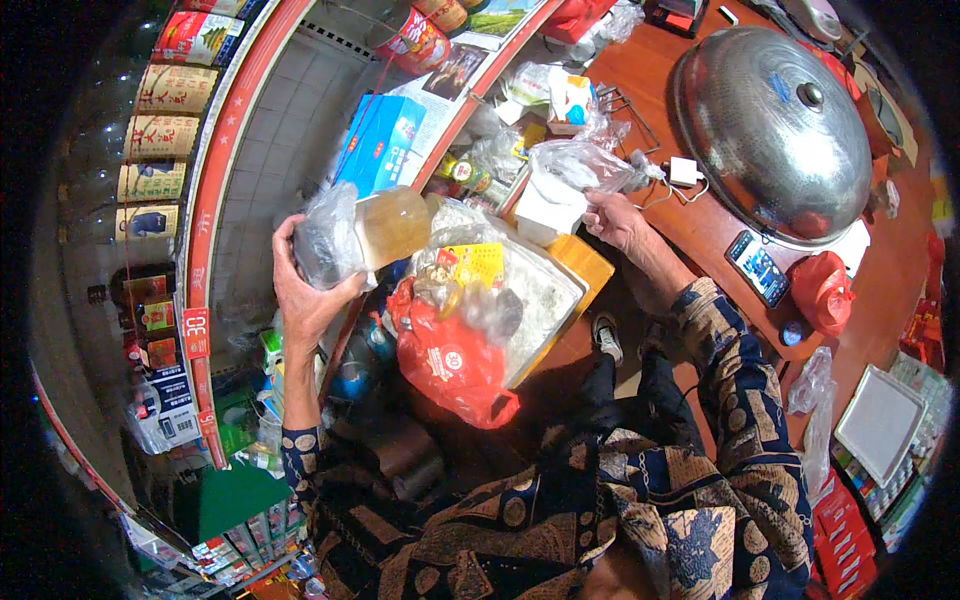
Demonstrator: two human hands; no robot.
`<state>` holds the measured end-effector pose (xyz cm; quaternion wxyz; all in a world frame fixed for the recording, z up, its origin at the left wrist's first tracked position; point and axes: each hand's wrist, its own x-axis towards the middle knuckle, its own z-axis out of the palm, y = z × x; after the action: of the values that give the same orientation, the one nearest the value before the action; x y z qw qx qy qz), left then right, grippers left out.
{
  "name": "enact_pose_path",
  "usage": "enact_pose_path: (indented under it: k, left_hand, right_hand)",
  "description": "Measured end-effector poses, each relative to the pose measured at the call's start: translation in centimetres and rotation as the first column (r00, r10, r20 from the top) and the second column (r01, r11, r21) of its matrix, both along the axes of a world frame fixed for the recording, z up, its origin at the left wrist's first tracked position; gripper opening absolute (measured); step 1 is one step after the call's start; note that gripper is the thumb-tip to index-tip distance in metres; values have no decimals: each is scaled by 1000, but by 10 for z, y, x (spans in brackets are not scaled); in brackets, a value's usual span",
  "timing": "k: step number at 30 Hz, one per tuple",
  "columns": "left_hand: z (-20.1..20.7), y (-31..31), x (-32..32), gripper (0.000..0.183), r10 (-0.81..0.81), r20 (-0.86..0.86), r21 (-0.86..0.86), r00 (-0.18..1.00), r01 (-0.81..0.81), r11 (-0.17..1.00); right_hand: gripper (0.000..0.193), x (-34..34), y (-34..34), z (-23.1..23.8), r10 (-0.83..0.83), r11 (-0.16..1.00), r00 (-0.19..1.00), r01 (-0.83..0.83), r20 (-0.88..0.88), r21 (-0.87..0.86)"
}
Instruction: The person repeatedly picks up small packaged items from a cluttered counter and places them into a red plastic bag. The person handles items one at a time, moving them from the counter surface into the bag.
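Reddish-brown wood makes up the tabletop (645,60) at the upper right of the frame, bearing a hammered-metal dome (770,140), a phone (757,268) with its screen lit and a knotted red bag (824,292). Shelving with a red edge (205,215) curves down the left side, lined with labelled packages (160,135), and a green surface (225,505) lies at the lower left. Left of centre, the left hand (310,270) grasps a clear and amber container (392,230) partly wrapped in thin plastic, held near a blue box (378,145). At upper centre, the right hand (617,220) has its fingers bent beside a white box (548,215); I cannot tell whether they pinch anything. Between the hands, a crumpled red carrier bag (450,360) overlaps a pale, yellow-sided stand (553,292).
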<state>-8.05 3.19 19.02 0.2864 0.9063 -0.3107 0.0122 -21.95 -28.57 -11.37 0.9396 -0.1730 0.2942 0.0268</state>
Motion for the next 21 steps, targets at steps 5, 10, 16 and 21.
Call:
enact_pose_path:
  k: [5,10,16,21]
  left_hand:
    - [3,28,-3,87,57,8,-40,998,-56,998]
    - [9,55,-8,87,134,68,9,989,-135,991]
    - [4,78,-15,87,206,50,-6,977,-206,978]
    - [4,90,-23,88,271,23,2,962,-271,963]
  right_hand:
    - [6,2,-5,0,86,991,996,-83,-27,101]
    - [6,5,-5,1,138,985,989,-143,48,99]
    - [15,4,8,22,-59,968,993,82,105,-235]
    - [19,-5,16,22,47,570,916,303,398,-764]
